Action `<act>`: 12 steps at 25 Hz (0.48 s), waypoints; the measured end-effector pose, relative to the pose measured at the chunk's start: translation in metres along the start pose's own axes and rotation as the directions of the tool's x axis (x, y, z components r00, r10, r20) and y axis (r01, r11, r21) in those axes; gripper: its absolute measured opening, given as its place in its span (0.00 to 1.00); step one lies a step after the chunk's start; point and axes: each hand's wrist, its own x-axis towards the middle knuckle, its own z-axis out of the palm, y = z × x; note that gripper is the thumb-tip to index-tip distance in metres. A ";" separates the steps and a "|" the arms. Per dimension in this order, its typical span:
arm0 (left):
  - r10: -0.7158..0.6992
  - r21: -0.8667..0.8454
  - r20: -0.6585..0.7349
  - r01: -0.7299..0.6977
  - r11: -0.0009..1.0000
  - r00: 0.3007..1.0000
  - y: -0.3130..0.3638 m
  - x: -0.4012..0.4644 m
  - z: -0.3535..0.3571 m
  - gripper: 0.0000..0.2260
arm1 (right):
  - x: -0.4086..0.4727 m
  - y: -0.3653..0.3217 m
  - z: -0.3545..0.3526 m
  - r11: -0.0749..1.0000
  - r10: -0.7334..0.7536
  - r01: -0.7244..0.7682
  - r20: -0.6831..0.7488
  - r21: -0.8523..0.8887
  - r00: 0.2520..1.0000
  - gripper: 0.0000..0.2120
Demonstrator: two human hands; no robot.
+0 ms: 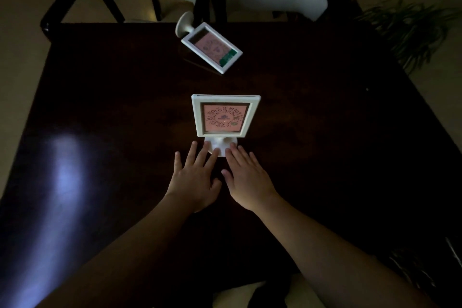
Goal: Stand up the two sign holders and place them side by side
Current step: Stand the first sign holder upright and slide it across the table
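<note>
near holder (225, 117) upright, white square frame, round base | far holder (212, 46) lay flat | left hand (193, 180), right hand (246, 177) fingers spread, tips on base | glossy dark table (100, 107)

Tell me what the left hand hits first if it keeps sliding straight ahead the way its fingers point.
The left hand points up and slightly right; its fingertips are already at the round base of the upright sign holder, so it likely meets that first.

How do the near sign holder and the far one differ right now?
The near sign holder stands upright on its base, facing the camera; the far sign holder lies tipped over, skewed. Fingertips of the left hand and right hand are at the near one's base; the far one is untouched. Both have white frames and pink inserts.
</note>
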 end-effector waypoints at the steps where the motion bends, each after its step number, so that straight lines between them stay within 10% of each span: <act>1: 0.015 0.009 0.006 -0.015 1.000 1.000 0.015 0.006 0.002 0.34 | -0.007 0.015 -0.001 1.000 0.014 -0.014 -0.012 0.008 1.000 0.29; 12: 0.027 0.064 0.058 -0.031 0.997 0.998 0.142 0.036 0.014 0.34 | -0.065 0.130 -0.021 0.999 0.037 -0.036 -0.030 0.028 0.999 0.29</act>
